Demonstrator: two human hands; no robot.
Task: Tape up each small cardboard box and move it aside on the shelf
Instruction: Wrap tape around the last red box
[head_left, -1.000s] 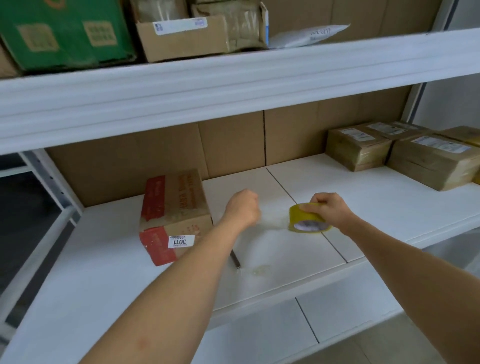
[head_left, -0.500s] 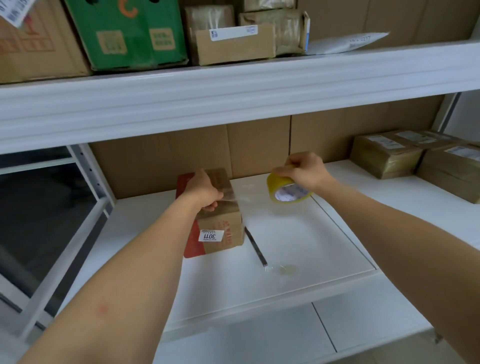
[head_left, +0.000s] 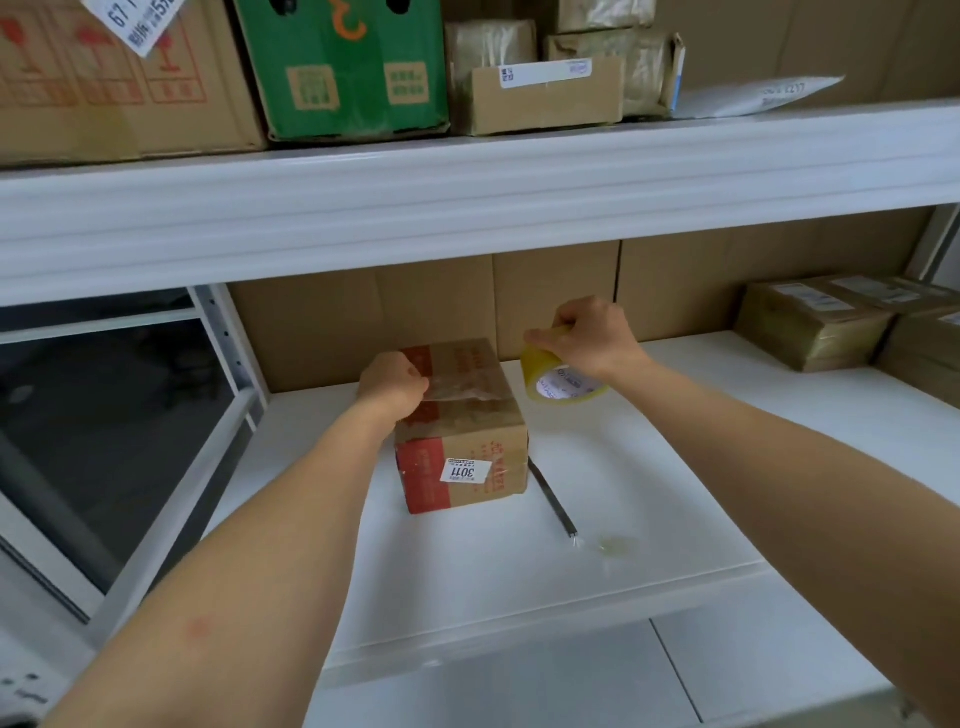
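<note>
Sitting on the white shelf (head_left: 649, 493) is a small brown box (head_left: 462, 431) with red patches. It is near the cardboard back wall (head_left: 561, 296). Its long side runs from front to back, a bit turned, and the front face with the white sticker (head_left: 464, 471) that says 3011 looks toward the person. A strip of clear tape (head_left: 462, 391) lies across the top of the box, going from side to side.

The left hand (head_left: 392, 382) rests on the left top edge of the box. Its fingers are curled and pinch the end of the tape. The right hand (head_left: 589, 335) is just to the right of the box, up in the air. Its fingers are curled round a yellow tape roll (head_left: 558, 382) and hold it tight.

A thin dark stick (head_left: 553, 499) lies on the shelf just right of the box. More brown boxes (head_left: 810, 325) sit far off on the right side. On the shelf above are a green box (head_left: 343, 67) and other boxes.
</note>
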